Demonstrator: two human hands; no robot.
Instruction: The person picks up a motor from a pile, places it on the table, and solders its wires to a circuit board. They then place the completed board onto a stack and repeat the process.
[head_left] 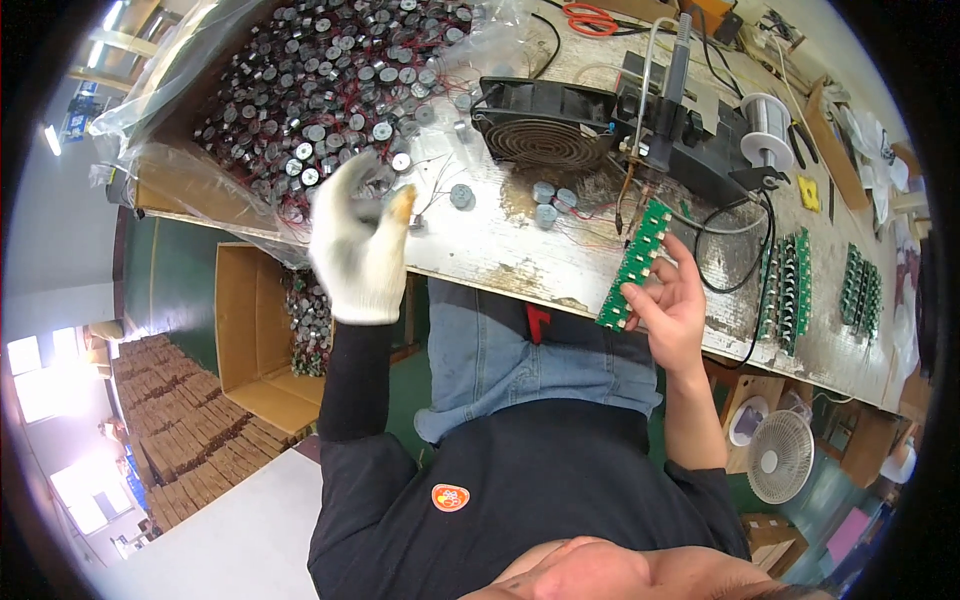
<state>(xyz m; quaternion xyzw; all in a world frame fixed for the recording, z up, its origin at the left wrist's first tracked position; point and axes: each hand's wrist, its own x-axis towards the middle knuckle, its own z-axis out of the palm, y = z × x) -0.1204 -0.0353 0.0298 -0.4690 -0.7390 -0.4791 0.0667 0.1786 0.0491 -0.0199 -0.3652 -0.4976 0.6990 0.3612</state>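
Note:
My right hand (672,305) grips a long green circuit board (638,262) near the table's front edge, thumb on its face. Small light parts line the strip. My left hand (358,245), in a white glove with a stained fingertip, is at the near edge of a heap of small round motors (330,90). Its thumb and fingers are curved apart, and I make out nothing gripped between them. Beside it a small motor with thin wires (418,222) lies on the table, and another motor (461,196) sits further right. Several motors (546,204) are grouped at the middle.
A black fan (545,130) stands behind the grouped motors. Next to it is a soldering machine (690,140) with a wire spool (766,130). More green boards (788,290) stand in rows at right. Red scissors (590,18) lie far back; a cardboard box (262,340) stands below left.

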